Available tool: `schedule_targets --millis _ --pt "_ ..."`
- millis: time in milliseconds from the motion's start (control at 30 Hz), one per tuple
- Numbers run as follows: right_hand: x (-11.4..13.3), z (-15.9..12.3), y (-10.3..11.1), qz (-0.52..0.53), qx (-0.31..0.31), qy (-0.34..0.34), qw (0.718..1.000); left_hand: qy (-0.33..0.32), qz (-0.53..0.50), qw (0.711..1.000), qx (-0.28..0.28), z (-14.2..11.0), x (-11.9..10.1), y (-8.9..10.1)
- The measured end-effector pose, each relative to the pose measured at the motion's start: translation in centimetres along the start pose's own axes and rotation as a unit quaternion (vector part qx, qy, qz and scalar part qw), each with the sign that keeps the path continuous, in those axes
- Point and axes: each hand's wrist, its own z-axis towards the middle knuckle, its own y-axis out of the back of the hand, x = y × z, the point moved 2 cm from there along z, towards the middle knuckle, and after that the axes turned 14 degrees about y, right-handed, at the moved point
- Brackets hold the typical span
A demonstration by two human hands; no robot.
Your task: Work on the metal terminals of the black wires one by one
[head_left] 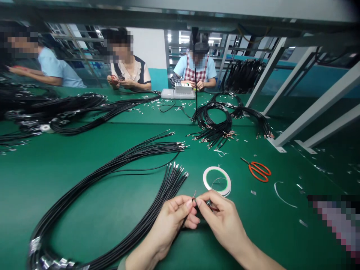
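Note:
Pinched between the fingers of my left hand [177, 212] is a black cable [182, 224], its stripped end pointing up. My right hand [221, 213] meets it there, thumb and forefinger closed right at the cable's tip. What lies between those two fingers is too small to tell. Something thin and dark red [214, 207] shows under the curled right fingers. Just beyond the hands lies a white tape roll [206, 180] with a green inner ring. A looped bundle of black cables [92, 179] curves around on the left, its metal-tipped ends near my left hand.
Orange-handled scissors [259, 171] lie to the right on the green table [126, 210]. Coiled cables [215, 116] and a white box [183, 89] are farther back. Grey metal legs [303, 114] stand at right. Several co-workers sit across the table. Scraps of film are scattered about.

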Motion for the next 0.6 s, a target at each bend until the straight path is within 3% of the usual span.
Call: schedule_targets --millis 367,600 --pt "0.15 0.05 -0.13 0.14 0.004 -0.06 0.988 0.006 -0.015 0.998 0.061 -0.06 0.18 0.49" --pt "0.41 0.43 -0.13 0.175 0.005 -0.071 0.982 0.015 -0.014 0.997 0.079 -0.19 -0.12 0.4"
